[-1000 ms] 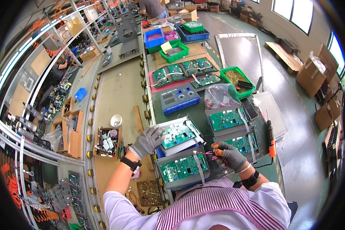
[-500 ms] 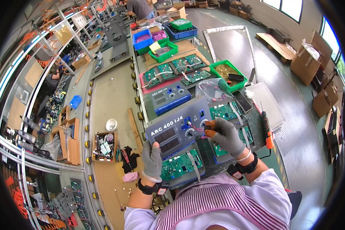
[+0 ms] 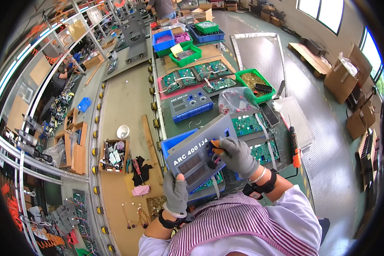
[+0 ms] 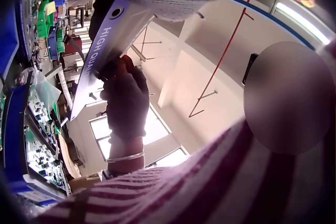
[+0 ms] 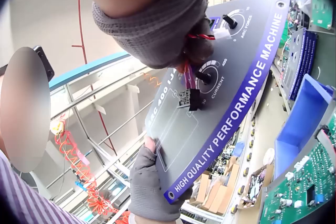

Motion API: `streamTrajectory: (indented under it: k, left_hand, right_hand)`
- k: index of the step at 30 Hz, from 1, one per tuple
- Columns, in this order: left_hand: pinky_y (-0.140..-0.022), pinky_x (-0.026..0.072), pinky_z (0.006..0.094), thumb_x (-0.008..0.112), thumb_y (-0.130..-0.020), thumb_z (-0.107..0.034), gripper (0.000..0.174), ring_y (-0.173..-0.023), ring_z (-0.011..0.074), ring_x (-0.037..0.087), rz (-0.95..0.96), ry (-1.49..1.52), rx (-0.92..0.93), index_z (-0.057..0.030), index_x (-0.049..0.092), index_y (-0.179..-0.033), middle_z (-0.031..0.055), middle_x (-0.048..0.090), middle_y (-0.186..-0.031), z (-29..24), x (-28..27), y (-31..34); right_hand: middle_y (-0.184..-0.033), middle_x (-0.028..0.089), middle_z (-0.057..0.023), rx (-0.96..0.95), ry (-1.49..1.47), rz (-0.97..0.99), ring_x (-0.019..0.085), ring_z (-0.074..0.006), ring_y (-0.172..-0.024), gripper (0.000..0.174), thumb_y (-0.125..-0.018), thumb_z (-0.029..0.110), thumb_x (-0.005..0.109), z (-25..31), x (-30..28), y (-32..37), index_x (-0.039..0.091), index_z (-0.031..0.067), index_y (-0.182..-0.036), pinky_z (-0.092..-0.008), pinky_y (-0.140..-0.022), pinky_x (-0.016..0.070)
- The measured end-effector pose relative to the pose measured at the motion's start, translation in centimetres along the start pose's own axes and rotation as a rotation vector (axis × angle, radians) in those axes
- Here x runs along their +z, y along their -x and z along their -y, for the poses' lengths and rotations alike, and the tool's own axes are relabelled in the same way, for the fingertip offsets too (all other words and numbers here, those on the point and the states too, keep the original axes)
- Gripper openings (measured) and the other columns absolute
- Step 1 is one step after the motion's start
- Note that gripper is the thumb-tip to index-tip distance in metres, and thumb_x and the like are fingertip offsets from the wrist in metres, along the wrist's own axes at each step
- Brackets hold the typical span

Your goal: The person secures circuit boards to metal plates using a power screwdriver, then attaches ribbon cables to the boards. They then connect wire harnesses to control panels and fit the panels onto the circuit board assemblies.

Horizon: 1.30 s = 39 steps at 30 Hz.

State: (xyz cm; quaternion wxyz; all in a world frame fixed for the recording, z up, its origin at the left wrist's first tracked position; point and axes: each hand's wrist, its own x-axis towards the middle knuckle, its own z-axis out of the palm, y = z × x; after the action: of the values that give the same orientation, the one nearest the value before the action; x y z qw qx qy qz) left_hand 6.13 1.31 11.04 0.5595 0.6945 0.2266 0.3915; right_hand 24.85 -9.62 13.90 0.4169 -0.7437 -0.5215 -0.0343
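Note:
My gloved left hand (image 3: 175,194) grips the lower left edge of a grey front panel (image 3: 187,168) marked ARC 400 IJ4, its thumb on the face. The panel is tilted up above the bench. At the panel's face, my gloved right hand (image 3: 240,158) pinches a bundle of thin wires (image 5: 189,77). A black connector (image 5: 189,99) hangs from the wires in the right wrist view, beside the CURRENT shaft (image 5: 206,78). A white plug (image 5: 222,33) on red and black wires sticks out near the fingers. The right fingertips are partly hidden.
Behind the held panel lies another grey panel (image 3: 192,106). Green circuit boards (image 3: 247,123) sit to the right, near a plastic bag (image 3: 237,101) and a green bin (image 3: 252,77). An orange-handled screwdriver (image 3: 295,147) lies at the right edge. A blue tray (image 3: 171,144) shows behind the panel.
The left hand has left the white-backed board piece and now holds the panel, face up toward me. The right hand has brought the wires from the right side up to the panel's face.

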Motion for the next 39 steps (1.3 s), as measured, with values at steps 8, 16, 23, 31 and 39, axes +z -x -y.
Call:
streamTrajectory:
  k: [8, 16, 23, 31, 39]
  left_hand:
    - [-0.068, 0.041, 0.0285, 0.047, -0.091, -0.038, 0.043, -0.076, 0.0161, 0.049, -0.041, 0.041, 0.028, 0.0025, 0.05, -0.103, 0.0092, 0.054, -0.088, 0.5, 0.0, 1.6]
    - [-0.065, 0.0455, 0.0318, 0.047, -0.091, -0.034, 0.038, -0.073, 0.0245, 0.058, 0.059, -0.116, 0.211, 0.0029, 0.05, -0.099, 0.0155, 0.059, -0.088, 0.1, -0.7, 2.2]
    - [-0.059, 0.0505, 0.0355, 0.055, -0.085, -0.024, 0.027, -0.07, 0.0301, 0.062, 0.32, -0.507, 0.644, 0.0015, 0.048, -0.087, 0.021, 0.061, -0.09, -3.2, -1.3, 2.3]
    - [-0.062, 0.0501, 0.0376, 0.053, -0.085, -0.025, 0.028, -0.072, 0.033, 0.062, 0.323, -0.538, 0.802, 0.0029, 0.049, -0.088, 0.0229, 0.06, -0.093, -2.0, -0.6, 3.1]
    - [-0.057, 0.046, 0.0306, 0.052, -0.088, -0.03, 0.03, -0.065, 0.0236, 0.058, 0.182, -0.462, 0.452, -0.0005, 0.049, -0.088, 0.015, 0.059, -0.084, 0.3, -0.8, 1.0]
  right_hand:
    - [-0.077, 0.059, -0.0089, 0.155, -0.224, 0.073, 0.059, -0.0215, -0.066, 0.028, -0.073, 0.01, 0.068, 1.0, -0.9, 0.9, 0.058, 0.0057, -0.099, -0.0307, -0.059, 0.0465]
    - [-0.079, 0.052, -0.0061, 0.384, -0.181, -0.055, 0.055, -0.0161, -0.067, 0.114, -0.05, 0.025, 0.087, 0.4, -2.3, 0.3, 0.014, 0.0052, -0.136, -0.0278, -0.062, 0.0469]
    - [-0.093, 0.054, -0.0031, 0.356, -0.864, 0.243, 0.052, -0.0128, -0.084, 0.117, -0.05, 0.025, 0.089, -3.3, -2.4, 0.2, 0.014, 0.0074, -0.138, -0.0306, -0.077, 0.046]
    - [-0.088, 0.051, 0.0021, 0.403, -0.805, 0.104, 0.049, -0.0088, -0.082, 0.083, -0.052, 0.015, 0.088, -2.1, -3.2, 0.9, 0.038, 0.0064, -0.117, -0.026, -0.076, 0.0477]
    - [-0.098, 0.053, -0.0064, 0.408, -0.718, 0.222, 0.051, -0.0119, -0.087, 0.082, -0.062, 0.014, 0.082, -5.0, -0.6, 0.5, 0.031, 0.0027, -0.125, -0.0265, -0.078, 0.0485]
